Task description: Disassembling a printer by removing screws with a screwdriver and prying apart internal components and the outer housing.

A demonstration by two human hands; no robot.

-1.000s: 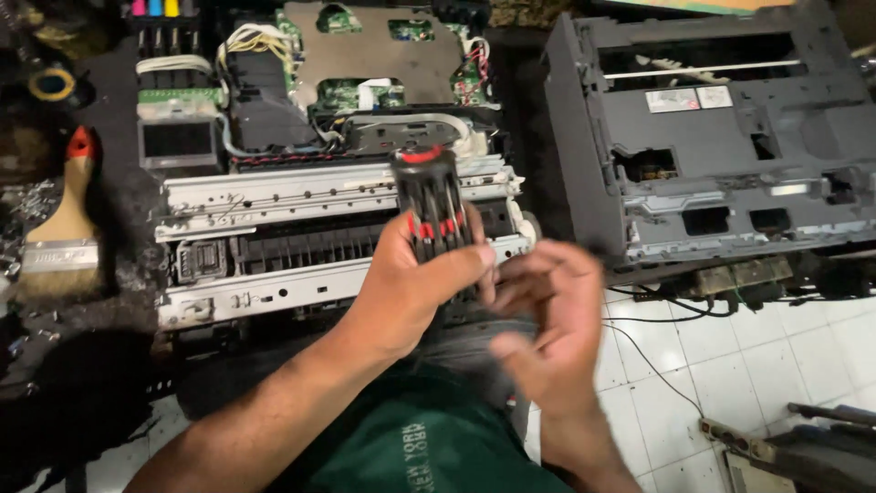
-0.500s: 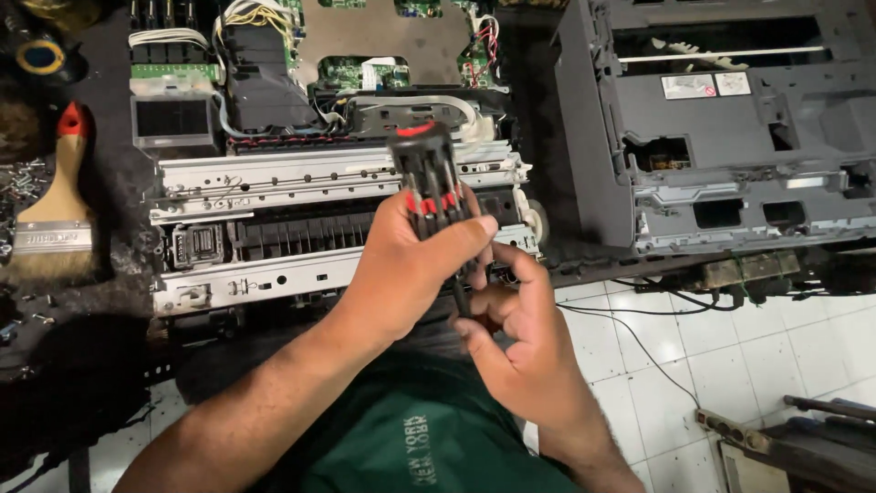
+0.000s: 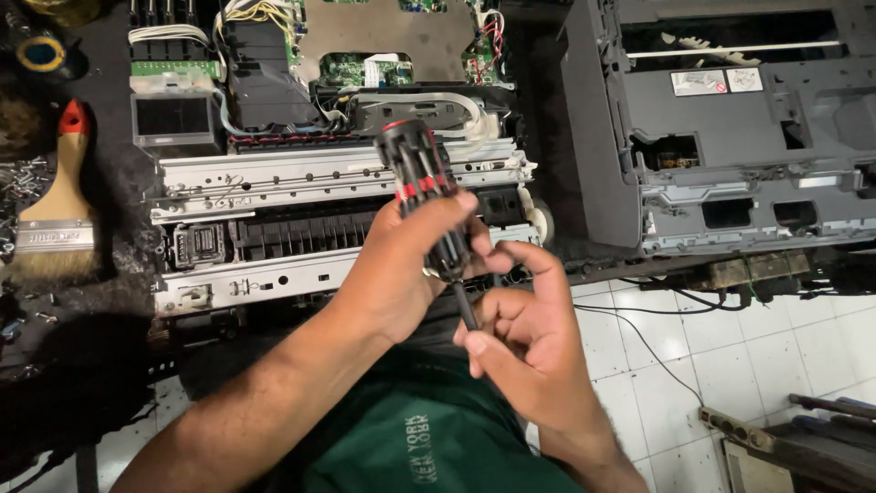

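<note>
From the head view, your left hand [image 3: 401, 274] is clamped around the thick black multi-bit screwdriver handle with red bands [image 3: 422, 187], fingers wrapped over its lower half so the cap end tilts up and away from you. Your right hand [image 3: 529, 356] is half curled beneath it, thumb and fingertips pinched together on the thin black shaft [image 3: 466, 309] that sticks out of the handle's lower end. The tool hangs over your lap, just in front of the near edge of the stripped printer chassis of grey metal rails and black plastic [image 3: 338, 228].

That chassis sits on a dark, grimy counter [image 3: 109, 301]. To its left lies a wooden-handled paintbrush with a red tip [image 3: 59, 201], and a roll of tape [image 3: 41, 53] sits in the far left corner. To the right stands the dark grey plastic printer housing [image 3: 730, 137]. Below it you see a white tiled floor [image 3: 748, 356] crossed by thin black cables [image 3: 639, 338].

Compared with half a second ago, your right hand has dropped from the handle's base onto the shaft, and the handle has tipped slightly further left; your left grip is unchanged.
</note>
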